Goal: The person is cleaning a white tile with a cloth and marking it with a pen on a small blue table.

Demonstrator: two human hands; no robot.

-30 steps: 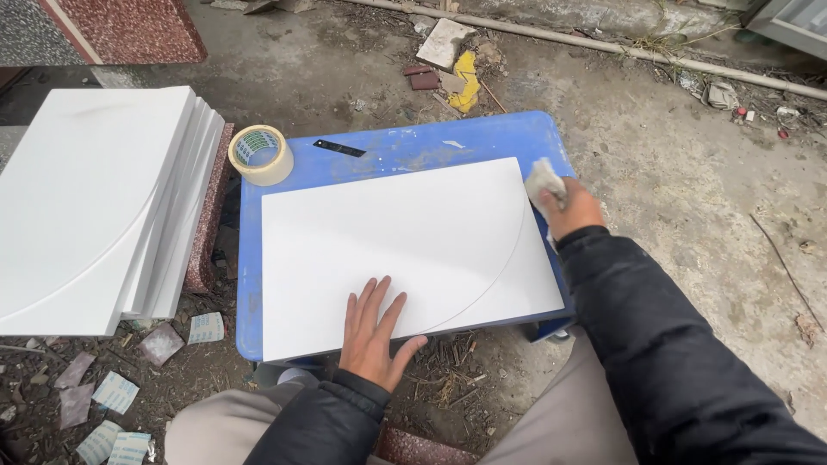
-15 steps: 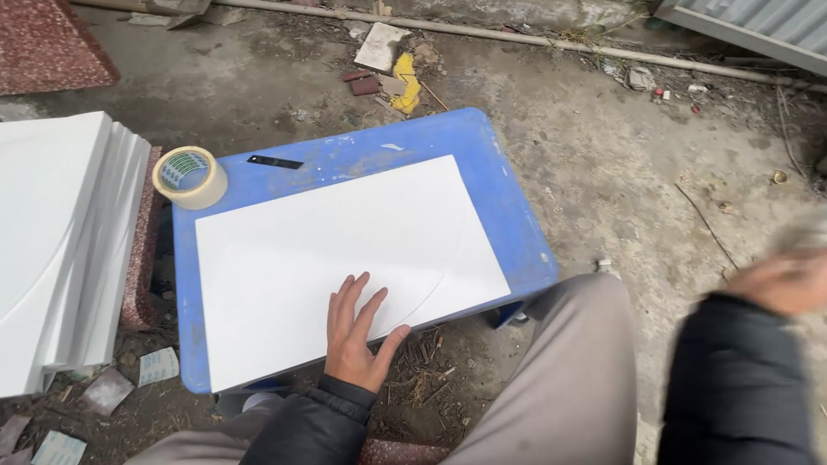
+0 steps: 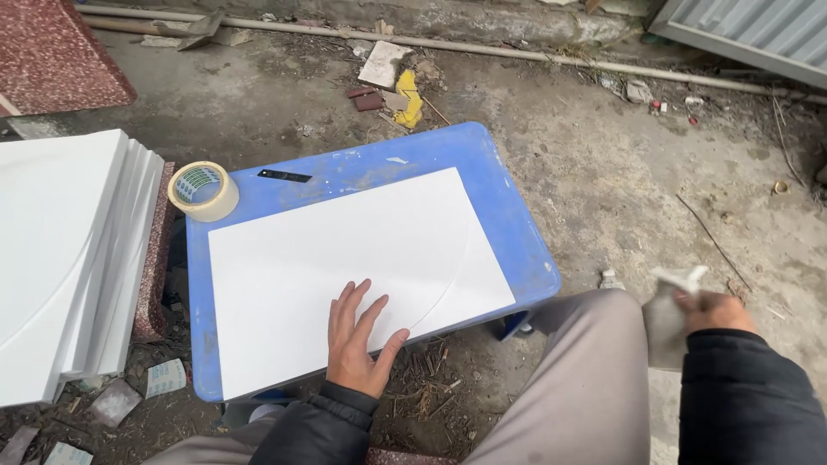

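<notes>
- Left hand (image 3: pixel 357 340) lay flat, fingers spread, palm down on the white sheet (image 3: pixel 345 258), pinning its near edge; nothing gripped.
- The sheet rested on the blue tabletop (image 3: pixel 517 250), covering most of it, its near edge hanging a little over the tabletop's near side.
- A faint curved line ran across the sheet just right of the left hand, from the far right corner area to the near edge. It read as a marked or scored arc; which of the two could not be told.
- Right hand (image 3: pixel 711 310) was held off the tabletop, well right of the sheet and beyond the knee, closed around a grey-white cloth (image 3: pixel 668 314).
- Judgement: the arc looked already laid out; the sheet remained whole, with no piece separated along the line.
- Beyond the left hand, at the tabletop's far left corner, sat a tape roll (image 3: pixel 203 191); just right of it lay a small black blade-like tool (image 3: pixel 284 176), both untouched.
- Far left of the left hand stood a stack of white sheets (image 3: pixel 69 258) beside the tabletop.
</notes>
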